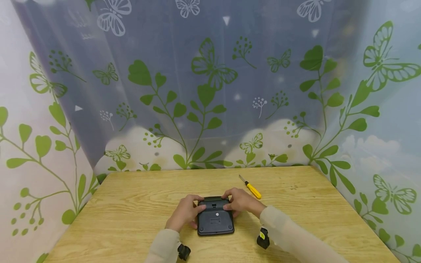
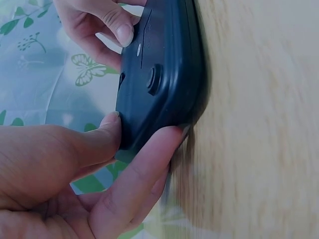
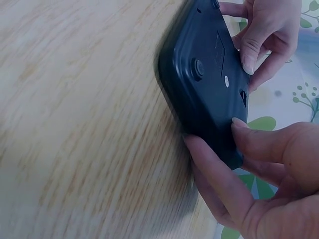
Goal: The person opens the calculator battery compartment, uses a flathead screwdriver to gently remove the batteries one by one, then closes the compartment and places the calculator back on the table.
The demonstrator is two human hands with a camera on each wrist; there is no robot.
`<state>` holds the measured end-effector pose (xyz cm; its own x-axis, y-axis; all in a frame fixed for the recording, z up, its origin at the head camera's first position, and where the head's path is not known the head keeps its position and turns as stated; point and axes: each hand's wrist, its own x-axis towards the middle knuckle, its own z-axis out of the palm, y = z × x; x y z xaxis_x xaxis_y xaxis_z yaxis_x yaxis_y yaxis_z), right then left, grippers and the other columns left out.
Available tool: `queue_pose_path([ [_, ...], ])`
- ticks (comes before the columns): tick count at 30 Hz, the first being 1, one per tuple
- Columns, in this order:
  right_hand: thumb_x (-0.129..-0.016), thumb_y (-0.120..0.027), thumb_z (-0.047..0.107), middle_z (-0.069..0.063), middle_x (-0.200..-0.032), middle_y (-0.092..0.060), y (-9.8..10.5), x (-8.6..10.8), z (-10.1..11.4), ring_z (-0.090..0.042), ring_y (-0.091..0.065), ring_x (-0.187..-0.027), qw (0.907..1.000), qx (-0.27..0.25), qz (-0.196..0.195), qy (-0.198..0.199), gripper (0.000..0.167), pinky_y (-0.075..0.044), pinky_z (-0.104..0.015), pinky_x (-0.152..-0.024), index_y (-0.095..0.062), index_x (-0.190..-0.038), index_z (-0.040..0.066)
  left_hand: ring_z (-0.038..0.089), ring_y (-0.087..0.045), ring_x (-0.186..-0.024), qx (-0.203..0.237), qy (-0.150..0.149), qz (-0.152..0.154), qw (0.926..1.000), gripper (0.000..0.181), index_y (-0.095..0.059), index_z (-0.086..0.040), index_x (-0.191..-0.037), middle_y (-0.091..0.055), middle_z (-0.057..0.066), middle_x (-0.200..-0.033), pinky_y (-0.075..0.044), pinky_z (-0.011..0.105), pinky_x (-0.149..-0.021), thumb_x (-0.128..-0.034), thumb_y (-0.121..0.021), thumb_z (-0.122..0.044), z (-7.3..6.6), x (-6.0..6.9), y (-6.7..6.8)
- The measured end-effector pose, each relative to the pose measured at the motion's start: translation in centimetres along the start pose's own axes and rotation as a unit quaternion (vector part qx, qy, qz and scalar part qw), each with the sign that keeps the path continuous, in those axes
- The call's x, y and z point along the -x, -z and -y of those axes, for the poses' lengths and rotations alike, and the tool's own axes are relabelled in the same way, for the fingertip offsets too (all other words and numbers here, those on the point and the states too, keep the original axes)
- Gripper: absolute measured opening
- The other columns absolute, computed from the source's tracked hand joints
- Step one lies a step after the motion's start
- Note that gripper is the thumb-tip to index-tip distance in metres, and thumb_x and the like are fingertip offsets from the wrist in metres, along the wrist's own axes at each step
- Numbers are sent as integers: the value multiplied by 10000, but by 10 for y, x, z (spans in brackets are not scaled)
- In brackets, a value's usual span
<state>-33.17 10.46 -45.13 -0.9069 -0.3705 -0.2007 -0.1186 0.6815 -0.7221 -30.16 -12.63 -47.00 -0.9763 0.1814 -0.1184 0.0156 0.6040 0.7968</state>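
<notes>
A black desk calculator (image 1: 215, 228) is held between my two hands with its underside towards me. On that underside are round feet, a small white sticker and a slot near the far edge. My left hand (image 1: 185, 212) pinches the left side, thumb on the back face and fingers around the edge. On the opposite side my right hand (image 1: 242, 201) grips likewise. The left wrist view shows the calculator (image 2: 149, 107) tilted, its lower edge close to the wooden surface. Its front face is hidden.
A yellow-and-black screwdriver (image 1: 253, 190) lies beyond the right hand on the wooden table (image 1: 131, 204). Behind the table hangs a patterned curtain (image 1: 171, 106) with green leaves and butterflies. Small black devices (image 1: 263, 239) are worn at both wrists.
</notes>
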Motion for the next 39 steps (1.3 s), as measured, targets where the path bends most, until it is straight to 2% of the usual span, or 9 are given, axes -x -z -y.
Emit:
queue_pose_path([
  [7,-931,-751,47,-154,-956,-692,-2,-2,-2,-212,-714,-708,9999,-70,16,99,381,-641,-367,-602,-662,-1300,19,221,-664,-482,7,95,-37,9999,418,-612,-71,-1418,-664,224,-1053,-587,354,-452,-1014,-670,-159,-1,2,2],
  [11,-937,-749,63,-139,-943,-676,-1,-2,-5,-218,-714,-667,9999,102,-40,87,359,-637,-358,-598,-667,-1285,29,225,-682,-520,77,26,69,9999,411,-618,-67,-1409,-661,248,-1089,-598,356,-472,-1009,-675,-147,-2,2,1],
  [16,-937,-752,71,-132,-952,-669,-1,0,-5,-198,-698,-668,9999,145,-44,49,360,-637,-357,-601,-673,-1286,43,220,-696,-583,150,89,126,9998,395,-637,-84,-1390,-662,239,-1082,-609,344,-497,-1000,-684,-123,-1,1,3],
  [23,-927,-760,63,-116,-897,-643,-2,0,-3,-208,-688,-635,9997,183,-93,128,353,-630,-352,-584,-682,-1271,48,215,-720,-652,218,120,154,9996,390,-664,-98,-1371,-647,289,-1177,-617,336,-522,-983,-704,-104,2,0,9],
  [28,-930,-760,69,-113,-879,-626,-1,-2,-4,-218,-692,-622,9993,275,-77,225,356,-628,-340,-577,-677,-1274,39,206,-712,-722,140,64,194,9997,377,-666,-78,-1356,-659,257,-1139,-626,323,-556,-981,-702,-87,2,-1,10],
  [35,-921,-767,62,-109,-873,-632,-2,-2,-3,-217,-691,-624,9995,250,-112,143,353,-629,-348,-576,-686,-1265,49,193,-685,-662,-251,-233,205,9992,352,-641,-38,-1349,-669,179,-992,-617,321,-554,-997,-664,-50,-2,0,9],
  [39,-918,-770,63,-109,-879,-626,-4,-1,-3,-223,-693,-623,9994,303,-137,128,338,-630,-355,-581,-693,-1247,58,193,-672,-727,-365,-285,231,9987,347,-637,-30,-1342,-665,171,-998,-621,322,-580,-996,-658,-33,-3,2,8],
])
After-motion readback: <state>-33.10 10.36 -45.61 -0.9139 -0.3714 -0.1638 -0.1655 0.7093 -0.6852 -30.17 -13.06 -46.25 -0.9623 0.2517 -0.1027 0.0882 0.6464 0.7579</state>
